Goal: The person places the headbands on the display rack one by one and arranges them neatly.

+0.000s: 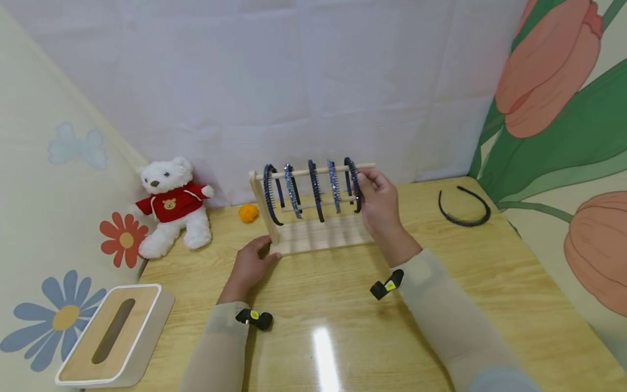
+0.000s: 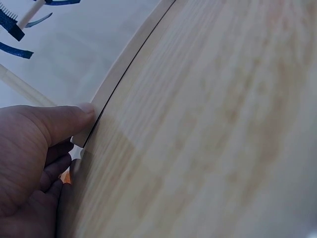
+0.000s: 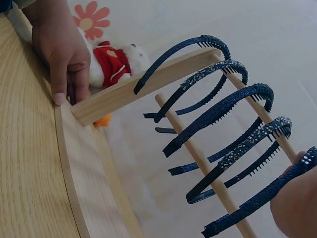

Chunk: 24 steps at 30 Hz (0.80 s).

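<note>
A wooden headband rack (image 1: 320, 242) stands on the table, with several dark blue, partly glittering headbands (image 1: 315, 190) hung along its upper rod. My right hand (image 1: 382, 204) pinches the rightmost headband (image 3: 257, 203) near the rod's free end; its fingertips are partly hidden in the right wrist view. At the rack's left end, my left hand (image 1: 251, 269) grips the corner of the base, the thumb (image 2: 74, 119) on its front edge and the other fingers curled behind. A lone dark headband (image 1: 467, 222) lies on the table to the right.
A white teddy bear (image 1: 168, 231) in a red sweater sits at the back left. Between it and the rack lies an orange pompom (image 1: 248, 213). A tissue box (image 1: 152, 332) with a wooden lid occupies the near left. A white cloth wall (image 1: 220, 81) rises behind the table.
</note>
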Tool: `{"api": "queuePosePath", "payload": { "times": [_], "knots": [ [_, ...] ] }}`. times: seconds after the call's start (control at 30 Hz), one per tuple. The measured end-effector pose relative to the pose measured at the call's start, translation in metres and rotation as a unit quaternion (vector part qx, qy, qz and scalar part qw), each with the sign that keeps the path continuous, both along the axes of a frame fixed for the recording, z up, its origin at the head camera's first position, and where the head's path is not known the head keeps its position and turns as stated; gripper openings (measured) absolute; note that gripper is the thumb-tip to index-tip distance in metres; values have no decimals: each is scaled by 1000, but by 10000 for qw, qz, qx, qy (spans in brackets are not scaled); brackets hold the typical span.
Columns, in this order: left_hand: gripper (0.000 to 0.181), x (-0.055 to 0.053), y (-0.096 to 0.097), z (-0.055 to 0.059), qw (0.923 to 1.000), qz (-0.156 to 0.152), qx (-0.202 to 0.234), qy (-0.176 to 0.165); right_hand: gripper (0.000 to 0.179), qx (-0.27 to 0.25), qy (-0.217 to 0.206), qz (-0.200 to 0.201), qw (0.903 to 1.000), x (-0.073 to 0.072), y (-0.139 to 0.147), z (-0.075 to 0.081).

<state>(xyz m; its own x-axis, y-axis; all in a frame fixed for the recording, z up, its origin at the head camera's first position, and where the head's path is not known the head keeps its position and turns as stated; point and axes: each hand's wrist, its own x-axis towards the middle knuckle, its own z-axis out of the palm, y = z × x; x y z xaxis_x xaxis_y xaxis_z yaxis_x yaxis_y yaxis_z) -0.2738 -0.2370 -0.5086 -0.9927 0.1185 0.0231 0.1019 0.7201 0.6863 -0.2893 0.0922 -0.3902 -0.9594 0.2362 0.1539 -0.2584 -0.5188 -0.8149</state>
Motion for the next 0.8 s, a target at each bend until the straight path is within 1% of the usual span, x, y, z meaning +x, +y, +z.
{"api": "queuePosePath", "payload": {
  "times": [0.27,0.53,0.8],
  "knots": [
    [56,0,0,1,10000,47,-3,-20,11,69,86,3,9999,-2,0,-1],
    [56,3,1,1,9999,62,4,-94,12,94,-5,113,9999,-2,0,-1],
    [57,1,1,1,9999,59,-11,-94,10,210,-142,126,9996,-4,2,-2]
  ]
}}
